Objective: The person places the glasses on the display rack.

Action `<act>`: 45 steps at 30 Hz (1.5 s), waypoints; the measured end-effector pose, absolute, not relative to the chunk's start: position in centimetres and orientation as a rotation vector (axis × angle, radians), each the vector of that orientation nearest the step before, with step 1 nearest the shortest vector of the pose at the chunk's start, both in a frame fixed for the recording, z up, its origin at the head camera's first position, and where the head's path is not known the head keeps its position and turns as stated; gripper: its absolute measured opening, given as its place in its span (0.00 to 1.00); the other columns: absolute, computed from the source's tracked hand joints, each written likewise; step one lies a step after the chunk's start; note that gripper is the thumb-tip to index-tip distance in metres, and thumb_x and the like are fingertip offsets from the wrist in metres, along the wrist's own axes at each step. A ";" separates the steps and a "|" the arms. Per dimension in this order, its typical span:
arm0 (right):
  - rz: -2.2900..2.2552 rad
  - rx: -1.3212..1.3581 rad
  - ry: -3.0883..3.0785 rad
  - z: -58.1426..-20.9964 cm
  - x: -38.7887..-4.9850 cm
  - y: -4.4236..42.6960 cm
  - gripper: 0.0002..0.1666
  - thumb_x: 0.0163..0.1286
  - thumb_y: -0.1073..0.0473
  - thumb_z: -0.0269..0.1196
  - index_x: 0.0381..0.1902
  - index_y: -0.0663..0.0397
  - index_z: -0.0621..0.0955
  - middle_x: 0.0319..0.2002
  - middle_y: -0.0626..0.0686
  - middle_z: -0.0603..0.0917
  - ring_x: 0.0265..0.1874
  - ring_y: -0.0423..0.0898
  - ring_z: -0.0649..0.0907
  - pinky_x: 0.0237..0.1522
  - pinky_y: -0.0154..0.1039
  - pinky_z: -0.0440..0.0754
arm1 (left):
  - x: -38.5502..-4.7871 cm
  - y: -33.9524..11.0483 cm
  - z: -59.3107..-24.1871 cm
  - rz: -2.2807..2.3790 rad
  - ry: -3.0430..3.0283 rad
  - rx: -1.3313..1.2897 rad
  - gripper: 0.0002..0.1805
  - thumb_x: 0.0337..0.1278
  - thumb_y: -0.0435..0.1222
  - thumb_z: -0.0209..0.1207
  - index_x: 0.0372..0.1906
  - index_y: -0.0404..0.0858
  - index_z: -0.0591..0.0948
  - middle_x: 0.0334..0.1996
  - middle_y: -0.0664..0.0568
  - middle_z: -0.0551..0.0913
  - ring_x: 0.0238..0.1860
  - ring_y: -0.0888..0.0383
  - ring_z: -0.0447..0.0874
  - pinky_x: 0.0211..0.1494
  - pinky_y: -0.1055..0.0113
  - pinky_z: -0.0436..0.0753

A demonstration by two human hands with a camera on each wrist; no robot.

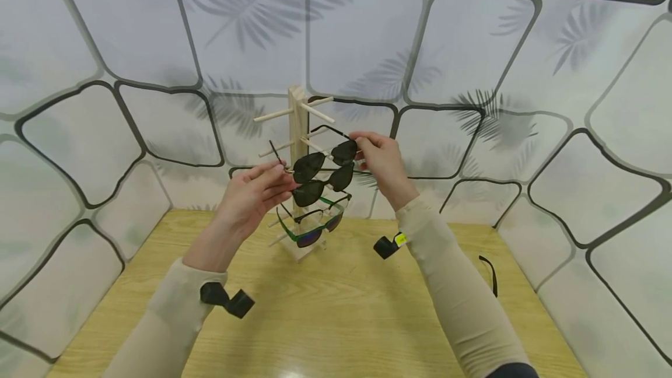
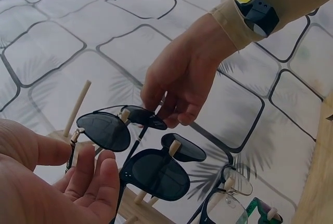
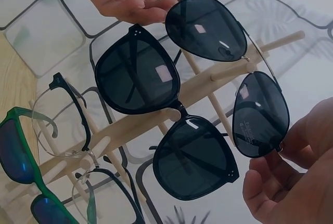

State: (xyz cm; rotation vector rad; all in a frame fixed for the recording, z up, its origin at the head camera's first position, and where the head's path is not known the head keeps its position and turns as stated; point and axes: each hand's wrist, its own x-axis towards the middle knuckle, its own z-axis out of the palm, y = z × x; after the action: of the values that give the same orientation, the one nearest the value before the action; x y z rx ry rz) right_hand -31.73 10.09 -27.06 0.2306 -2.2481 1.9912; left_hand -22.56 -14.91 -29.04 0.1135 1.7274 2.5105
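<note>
Aviator sunglasses with dark lenses and a thin metal brow bar are level with a peg near the top of a wooden stand. My left hand pinches their left hinge and temple between thumb and fingers. At the opposite hinge, my right hand pinches the frame. The bridge lies at the peg's tip in the right wrist view. Just below hang black sunglasses with large lenses. Lower pegs carry clear-lens glasses with dark brows, then green-framed sunglasses.
Bare pegs stick out at the stand's top. The stand is on a wood-grain table. A black curved piece, like a glasses temple, shows beyond my right forearm. Patterned walls enclose the back and sides.
</note>
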 end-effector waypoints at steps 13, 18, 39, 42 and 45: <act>1.958 0.231 -2.261 -27.1 -31.9 9.6 0.19 0.82 0.60 0.54 0.61 0.60 0.86 0.31 0.45 0.82 0.31 0.42 0.81 0.29 0.33 0.80 | -22.7 -14.9 -28.9 2.521 1.732 0.074 0.12 0.82 0.35 0.54 0.61 0.38 0.76 0.33 0.59 0.89 0.40 0.63 0.91 0.50 0.71 0.89; 1.953 0.223 -2.257 -27.1 -32.0 9.6 0.18 0.82 0.61 0.55 0.60 0.59 0.87 0.31 0.45 0.83 0.30 0.41 0.81 0.31 0.36 0.81 | -22.8 -14.9 -28.9 2.517 1.745 0.077 0.12 0.82 0.35 0.53 0.61 0.38 0.76 0.34 0.59 0.89 0.41 0.63 0.91 0.51 0.71 0.88; 1.949 0.212 -2.284 -27.7 -31.3 11.5 0.21 0.83 0.55 0.57 0.65 0.60 0.83 0.38 0.48 0.83 0.33 0.42 0.84 0.33 0.36 0.83 | -21.4 -15.5 -30.0 2.462 1.903 0.102 0.20 0.82 0.39 0.54 0.70 0.36 0.74 0.36 0.62 0.89 0.44 0.64 0.90 0.55 0.71 0.87; 1.933 0.204 -2.303 -28.4 -30.6 12.6 0.22 0.83 0.54 0.58 0.65 0.60 0.82 0.39 0.48 0.84 0.34 0.42 0.84 0.33 0.35 0.84 | -20.4 -15.4 -30.6 2.424 1.972 0.124 0.19 0.81 0.38 0.56 0.67 0.35 0.75 0.38 0.62 0.89 0.45 0.64 0.90 0.55 0.71 0.87; 1.897 0.198 -2.340 -29.2 -29.8 14.0 0.21 0.83 0.52 0.58 0.65 0.56 0.83 0.42 0.48 0.84 0.37 0.43 0.85 0.35 0.35 0.84 | -19.2 -15.0 -31.4 2.394 2.041 0.157 0.18 0.80 0.36 0.58 0.66 0.33 0.77 0.38 0.62 0.89 0.45 0.64 0.90 0.55 0.68 0.88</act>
State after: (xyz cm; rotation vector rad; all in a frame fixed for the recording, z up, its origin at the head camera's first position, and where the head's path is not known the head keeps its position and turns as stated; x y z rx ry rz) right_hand -29.78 13.98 -29.23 0.1979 -2.3404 1.8966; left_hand -19.20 -15.01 -31.42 0.1573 2.0405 2.3940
